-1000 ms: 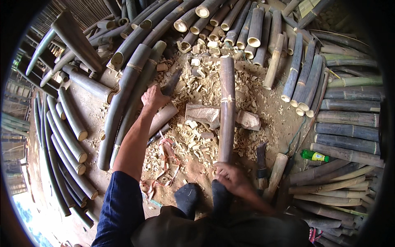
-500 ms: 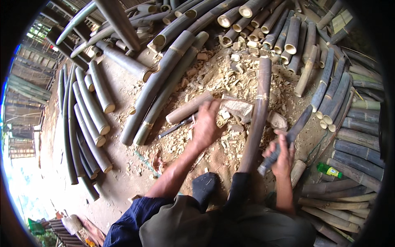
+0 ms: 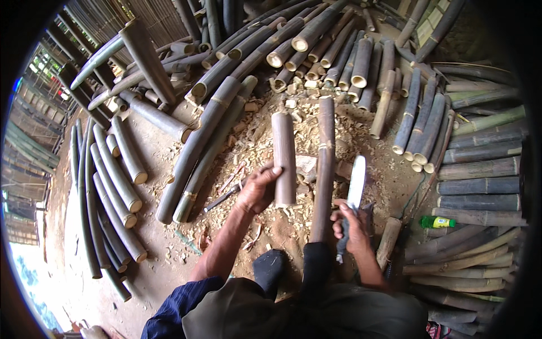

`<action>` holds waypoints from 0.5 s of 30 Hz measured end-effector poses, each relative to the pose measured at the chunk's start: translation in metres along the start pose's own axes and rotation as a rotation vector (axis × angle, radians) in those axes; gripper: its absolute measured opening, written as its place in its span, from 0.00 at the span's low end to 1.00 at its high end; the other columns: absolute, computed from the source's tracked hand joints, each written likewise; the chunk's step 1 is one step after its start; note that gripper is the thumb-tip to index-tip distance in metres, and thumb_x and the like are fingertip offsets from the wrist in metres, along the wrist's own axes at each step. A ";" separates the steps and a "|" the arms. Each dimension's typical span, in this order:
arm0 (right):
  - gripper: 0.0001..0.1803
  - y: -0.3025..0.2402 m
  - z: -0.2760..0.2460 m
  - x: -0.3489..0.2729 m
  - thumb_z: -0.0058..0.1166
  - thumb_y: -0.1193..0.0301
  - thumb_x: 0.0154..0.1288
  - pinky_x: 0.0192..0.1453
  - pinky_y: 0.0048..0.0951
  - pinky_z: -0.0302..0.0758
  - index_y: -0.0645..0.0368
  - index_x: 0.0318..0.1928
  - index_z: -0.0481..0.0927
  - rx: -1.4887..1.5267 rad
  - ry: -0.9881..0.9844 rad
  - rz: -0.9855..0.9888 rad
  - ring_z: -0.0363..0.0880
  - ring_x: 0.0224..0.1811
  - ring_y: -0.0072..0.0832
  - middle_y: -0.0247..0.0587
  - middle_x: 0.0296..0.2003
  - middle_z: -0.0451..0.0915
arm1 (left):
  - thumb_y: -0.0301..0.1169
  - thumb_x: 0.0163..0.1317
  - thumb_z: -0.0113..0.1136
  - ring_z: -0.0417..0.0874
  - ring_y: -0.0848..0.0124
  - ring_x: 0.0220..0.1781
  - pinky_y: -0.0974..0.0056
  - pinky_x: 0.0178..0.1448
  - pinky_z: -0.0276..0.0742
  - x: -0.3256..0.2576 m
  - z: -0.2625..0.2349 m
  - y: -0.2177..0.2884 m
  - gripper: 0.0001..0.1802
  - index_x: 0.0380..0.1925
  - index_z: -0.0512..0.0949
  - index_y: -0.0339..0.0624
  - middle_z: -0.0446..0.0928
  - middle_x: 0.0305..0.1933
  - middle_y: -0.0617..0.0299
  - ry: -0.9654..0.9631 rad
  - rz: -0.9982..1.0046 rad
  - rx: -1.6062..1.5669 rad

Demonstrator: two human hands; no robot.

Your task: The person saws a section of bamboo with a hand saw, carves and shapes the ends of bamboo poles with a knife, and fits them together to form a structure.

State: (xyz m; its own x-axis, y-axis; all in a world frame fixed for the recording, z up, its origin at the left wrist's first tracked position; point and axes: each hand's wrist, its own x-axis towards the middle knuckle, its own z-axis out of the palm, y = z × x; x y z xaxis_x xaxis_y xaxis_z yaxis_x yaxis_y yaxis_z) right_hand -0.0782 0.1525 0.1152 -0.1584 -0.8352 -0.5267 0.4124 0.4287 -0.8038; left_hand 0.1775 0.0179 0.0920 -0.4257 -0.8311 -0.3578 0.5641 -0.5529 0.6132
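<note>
My left hand (image 3: 259, 189) is closed round a short brown bamboo piece (image 3: 284, 158), holding it nearly upright above the wood chips. In my right hand (image 3: 354, 230) is a large knife (image 3: 356, 183), its pale broad blade pointing up and its dark handle in my closed fingers. Between the two hands a longer dark bamboo pole (image 3: 323, 164) lies lengthwise, its near end at my dark-covered foot (image 3: 318, 265). Left of my left hand, a thin dark tool (image 3: 221, 199) rests on the chips. A pale wooden block (image 3: 305, 167) lies partly behind the bamboo piece.
Two thick bamboo poles (image 3: 199, 150) lie left of the chip heap (image 3: 265, 133). Cut bamboo lengths (image 3: 116, 175) are grouped farther left. More bamboo (image 3: 480, 169) is stacked at the right, near a green bottle (image 3: 437, 222). A short bamboo stump (image 3: 388, 243) lies by my right forearm.
My left hand has taken hold of the bamboo piece and raised it from lying slanted to upright. The knife has turned in my right hand, its blade now pointing up and looking bright.
</note>
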 end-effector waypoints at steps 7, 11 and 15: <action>0.31 0.016 0.002 0.016 0.50 0.44 0.77 0.18 0.22 0.69 0.62 0.57 0.75 0.142 -0.118 0.041 0.79 0.21 0.22 0.45 0.36 0.84 | 0.31 0.70 0.67 0.83 0.62 0.61 0.44 0.70 0.75 0.015 0.035 -0.044 0.24 0.63 0.75 0.34 0.82 0.57 0.54 -0.161 -0.039 -0.263; 0.30 0.004 0.017 0.008 0.60 0.45 0.72 0.17 0.22 0.72 0.62 0.50 0.74 0.181 -0.015 0.099 0.80 0.20 0.25 0.45 0.34 0.84 | 0.30 0.68 0.68 0.82 0.60 0.63 0.43 0.71 0.74 0.015 0.037 -0.054 0.26 0.64 0.73 0.35 0.81 0.60 0.53 -0.202 -0.032 -0.240; 0.23 0.013 0.008 0.013 0.69 0.55 0.67 0.19 0.23 0.72 0.62 0.44 0.75 0.111 -0.094 -0.004 0.77 0.18 0.24 0.40 0.32 0.82 | 0.31 0.66 0.70 0.79 0.58 0.66 0.44 0.75 0.70 0.009 0.042 -0.052 0.31 0.66 0.70 0.34 0.79 0.63 0.51 -0.186 -0.032 -0.150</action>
State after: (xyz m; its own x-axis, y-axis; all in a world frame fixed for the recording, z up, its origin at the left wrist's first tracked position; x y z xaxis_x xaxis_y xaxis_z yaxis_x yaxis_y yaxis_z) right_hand -0.0673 0.1441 0.0998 -0.0778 -0.8675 -0.4914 0.5092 0.3892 -0.7677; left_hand 0.1149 0.0420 0.0867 -0.5605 -0.7954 -0.2306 0.6412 -0.5931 0.4869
